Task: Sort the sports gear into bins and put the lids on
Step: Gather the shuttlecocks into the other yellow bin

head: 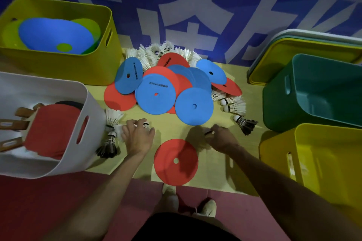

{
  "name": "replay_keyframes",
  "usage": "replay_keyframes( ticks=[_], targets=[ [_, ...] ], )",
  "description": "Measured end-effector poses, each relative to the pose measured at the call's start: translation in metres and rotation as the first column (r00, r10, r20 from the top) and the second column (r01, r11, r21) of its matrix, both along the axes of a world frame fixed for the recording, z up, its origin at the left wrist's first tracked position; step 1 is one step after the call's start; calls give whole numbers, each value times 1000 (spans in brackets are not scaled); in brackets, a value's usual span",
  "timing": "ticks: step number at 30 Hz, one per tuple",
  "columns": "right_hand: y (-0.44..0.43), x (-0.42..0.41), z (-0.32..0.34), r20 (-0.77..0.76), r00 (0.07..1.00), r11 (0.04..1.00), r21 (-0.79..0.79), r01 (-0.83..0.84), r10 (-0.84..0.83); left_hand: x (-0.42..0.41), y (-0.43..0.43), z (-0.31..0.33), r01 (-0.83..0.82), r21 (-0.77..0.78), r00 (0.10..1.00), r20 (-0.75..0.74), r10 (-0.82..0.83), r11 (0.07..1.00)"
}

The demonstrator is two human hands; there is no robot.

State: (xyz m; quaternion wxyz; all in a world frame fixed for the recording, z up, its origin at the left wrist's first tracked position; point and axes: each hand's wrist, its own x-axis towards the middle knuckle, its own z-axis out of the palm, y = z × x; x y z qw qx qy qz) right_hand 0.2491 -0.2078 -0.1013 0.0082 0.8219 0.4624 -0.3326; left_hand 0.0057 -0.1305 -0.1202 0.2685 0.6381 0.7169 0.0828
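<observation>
Bins: yellow plastic bin (58, 68) is holding a few discs and white plastic bin (64, 164) paddles; sorting looks early.
Lids: stacked plastic lids (274, 49) are waiting, 0 fitted.
Pile: red and blue flat discs (156, 96) are lying unsorted.
Left hand (137, 137): fingers are curling round a white feather shuttlecock (146, 125).
Right hand (221, 139): fingers are pinching a black-banded cork (207, 133), seemingly another shuttlecock's.

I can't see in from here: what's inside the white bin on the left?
The white bin holds paddles: a red-faced paddle on top, wooden handles pointing left, a dark edge behind it. Anything beneath them is covered.
</observation>
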Motion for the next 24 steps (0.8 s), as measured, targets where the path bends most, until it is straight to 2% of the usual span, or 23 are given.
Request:
replay_keyframes(
  ticks=[4, 7, 10, 15, 18, 20, 24],
  targets=[
    [8, -24, 13, -263, 949, 968, 127, 215, -176, -1, 3, -8, 101, -109, 995, 32, -98, 989],
    [6, -40, 16, -445, 837, 891, 159, 425, -320, 3, -2, -5, 94, -83, 995, 46, -90, 992],
    [8, -46, 18, -576, 699, 802, 121, 585, -423, 3, -7, -4, 54, -72, 993, 109, -46, 996],
    [14, -46, 33, -712, 550, 718, 91, 690, -437, 4, -6, -4, -53, -210, 979, 183, 93, 976],
    [15, -45, 45, -793, 456, 679, 74, 731, -404, 9, -8, 3, -97, -233, 950, 267, 160, 968],
    [13, -41, 52, -819, 435, 675, 83, 733, -373, 18, -11, 15, -125, -216, 923, 334, 193, 968],
    [5, -22, 70, -830, 458, 680, 136, 721, -319, 52, -19, 54, -179, -153, 834, 500, 232, 972]
  ],
)
